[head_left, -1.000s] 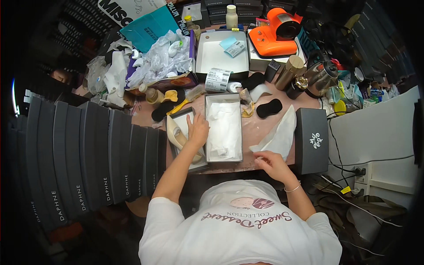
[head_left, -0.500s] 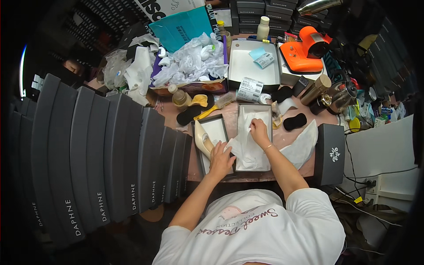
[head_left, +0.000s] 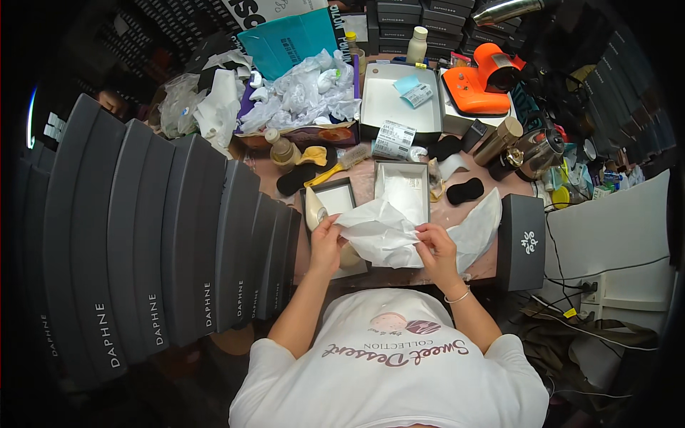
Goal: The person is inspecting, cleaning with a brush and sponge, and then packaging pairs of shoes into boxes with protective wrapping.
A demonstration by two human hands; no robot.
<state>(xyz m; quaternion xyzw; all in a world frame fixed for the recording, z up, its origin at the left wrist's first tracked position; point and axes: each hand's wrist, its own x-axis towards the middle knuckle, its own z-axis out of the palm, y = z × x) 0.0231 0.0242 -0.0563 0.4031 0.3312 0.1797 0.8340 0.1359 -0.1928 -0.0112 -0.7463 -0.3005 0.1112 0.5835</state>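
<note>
Stretched between my two hands is a sheet of white tissue paper (head_left: 378,232). Its left edge is pinched in my left hand (head_left: 328,239), and the right edge in my right hand (head_left: 437,250). Behind the sheet stands an open shoebox (head_left: 429,192), partly covered, with white paper inside. To its left lies the dark box lid (head_left: 348,191), pale inside. A cream shoe (head_left: 314,208) rests in that lid, partly hidden by my left hand and the tissue.
Tall stacks of dark shoeboxes (head_left: 189,242) flank the table on the left. A yellow-handled brush (head_left: 335,168), black pads (head_left: 465,191), a label roll (head_left: 394,140) and an orange device (head_left: 477,89) lie farther back. A closed shoebox (head_left: 519,242) stands at right.
My hands have lifted the tissue out of the open box and spread it toward me. My right hand came back from the box; my left hand left the shoe's side and took the sheet's edge.
</note>
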